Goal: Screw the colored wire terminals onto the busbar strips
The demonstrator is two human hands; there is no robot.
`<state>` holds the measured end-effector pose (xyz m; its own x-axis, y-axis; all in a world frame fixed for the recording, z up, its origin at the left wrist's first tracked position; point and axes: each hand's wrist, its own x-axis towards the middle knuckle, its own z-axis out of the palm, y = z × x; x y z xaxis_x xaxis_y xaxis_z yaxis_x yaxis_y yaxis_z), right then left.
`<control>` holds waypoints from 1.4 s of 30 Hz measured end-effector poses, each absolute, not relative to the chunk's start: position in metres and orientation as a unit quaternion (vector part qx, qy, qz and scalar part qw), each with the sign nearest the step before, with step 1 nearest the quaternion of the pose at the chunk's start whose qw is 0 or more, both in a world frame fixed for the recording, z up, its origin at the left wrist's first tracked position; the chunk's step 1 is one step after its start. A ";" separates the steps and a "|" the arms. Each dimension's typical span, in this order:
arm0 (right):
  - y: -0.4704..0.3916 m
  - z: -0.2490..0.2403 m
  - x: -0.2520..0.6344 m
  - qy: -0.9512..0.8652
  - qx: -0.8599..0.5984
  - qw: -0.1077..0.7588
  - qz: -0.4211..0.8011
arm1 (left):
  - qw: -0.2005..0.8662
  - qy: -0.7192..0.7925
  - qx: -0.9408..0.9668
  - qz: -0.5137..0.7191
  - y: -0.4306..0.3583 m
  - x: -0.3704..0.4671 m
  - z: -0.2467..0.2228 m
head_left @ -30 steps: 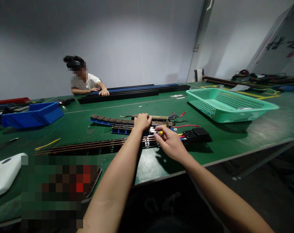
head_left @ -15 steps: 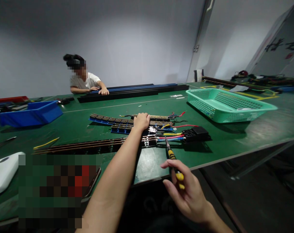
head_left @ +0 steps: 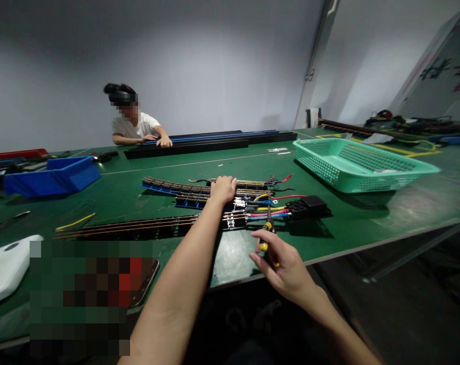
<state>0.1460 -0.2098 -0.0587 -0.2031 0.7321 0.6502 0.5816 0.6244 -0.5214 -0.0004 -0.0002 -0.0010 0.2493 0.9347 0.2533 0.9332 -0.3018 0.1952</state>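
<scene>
My left hand (head_left: pixel 223 188) is curled over black and blue strips fitted with thin copper-coloured rods (head_left: pixel 165 186); its fingertips are hidden on the far side. Nearer to me lies a longer strip (head_left: pixel 138 227) with similar rods. Coloured wires (head_left: pixel 271 215) run from its right end to a black connector block (head_left: pixel 309 208). In my right hand (head_left: pixel 290 266) are pliers (head_left: pixel 266 247) with yellow and black handles. Their dark jaws point away from me, at the coloured wires; whether they touch them I cannot tell.
A green perforated basket (head_left: pixel 366 175) stands to the right, a blue bin (head_left: pixel 50 183) to the left. A co-worker (head_left: pixel 136 129) leans over long black profiles (head_left: pixel 210 145) across the table (head_left: pixel 138 170). A white object (head_left: pixel 9 268) and a yellow wire (head_left: pixel 75 222) lie at left.
My right hand has moved forward with the pliers, bringing their jaws farther over the coloured wires. My left hand stays on the strips. The view has shifted slightly.
</scene>
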 end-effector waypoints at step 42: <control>-0.231 -0.030 0.127 -0.570 -0.378 0.685 0.250 | 0.024 0.586 0.791 0.174 0.005 -0.001 -0.005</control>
